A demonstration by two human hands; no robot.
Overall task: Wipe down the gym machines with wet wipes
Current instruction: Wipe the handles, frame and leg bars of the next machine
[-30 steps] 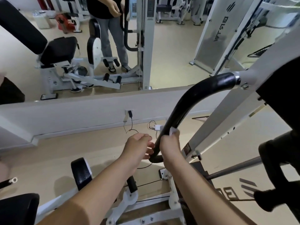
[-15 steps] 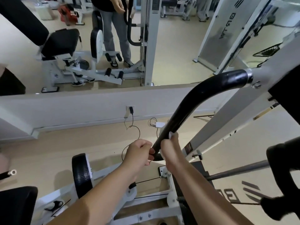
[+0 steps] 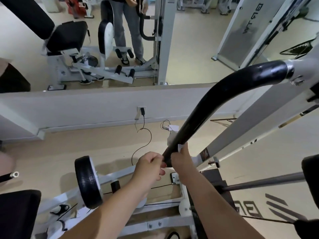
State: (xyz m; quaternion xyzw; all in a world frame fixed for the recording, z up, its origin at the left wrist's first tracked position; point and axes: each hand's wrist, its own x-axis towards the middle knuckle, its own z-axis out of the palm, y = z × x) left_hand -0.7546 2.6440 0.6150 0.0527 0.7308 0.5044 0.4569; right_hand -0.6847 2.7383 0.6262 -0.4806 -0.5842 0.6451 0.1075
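Observation:
A curved black handle (image 3: pixel 215 100) of a white gym machine arcs from the upper right down to the centre. My right hand (image 3: pixel 181 161) grips its lower end with a white wet wipe (image 3: pixel 179 147) pressed against the bar; a bit of the wipe sticks out above my thumb. My left hand (image 3: pixel 148 168) is right beside it at the handle's tip, fingers curled, touching the end of the bar. Whether the left hand holds part of the wipe is hidden.
A white machine frame (image 3: pixel 241 135) slants on the right. A black round pad (image 3: pixel 88 181) and a black seat (image 3: pixel 17 213) are lower left. A wall mirror (image 3: pixel 189 40) ahead reflects a standing person and machines. A cable (image 3: pixel 143 135) and charger lie on the floor.
The view has tilted slightly. My right hand with the wipe has slid a little along the lower end of the handle; my left hand stays at the tip.

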